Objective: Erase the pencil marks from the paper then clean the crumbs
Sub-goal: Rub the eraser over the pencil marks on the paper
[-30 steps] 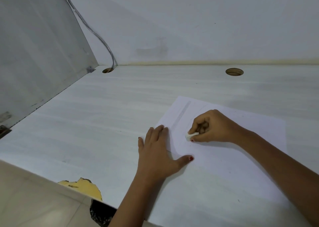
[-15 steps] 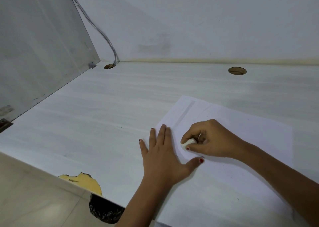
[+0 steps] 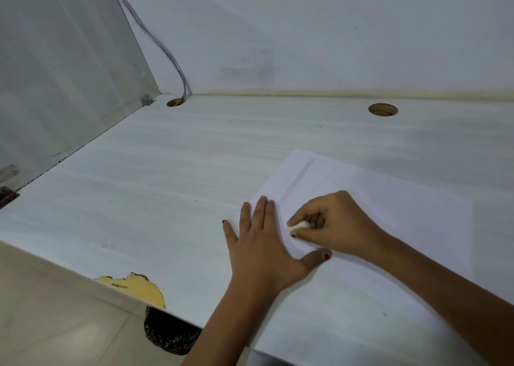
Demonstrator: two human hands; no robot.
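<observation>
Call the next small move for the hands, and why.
Likely a short eraser stroke toward the grey streak farther up the paper: the right hand pinches the eraser on the sheet, the left hand lies flat pinning it, and that streak looks unerased.

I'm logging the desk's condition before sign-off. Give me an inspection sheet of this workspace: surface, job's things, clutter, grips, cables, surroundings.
Surface: white desk; chip on its near edge, yellow core showing.
Job's things: paper flat on the desk, faint grey streak near its far-left corner; white eraser on the paper.
Clutter: black bag below the desk's near edge.
Grips: left hand flat, pressing the paper's left edge; right hand pinches the eraser.
Cables: grey cable runs down the corner into a hole; second hole holds none.
Surroundings: white wall, grey panel at left, tiled floor.
</observation>
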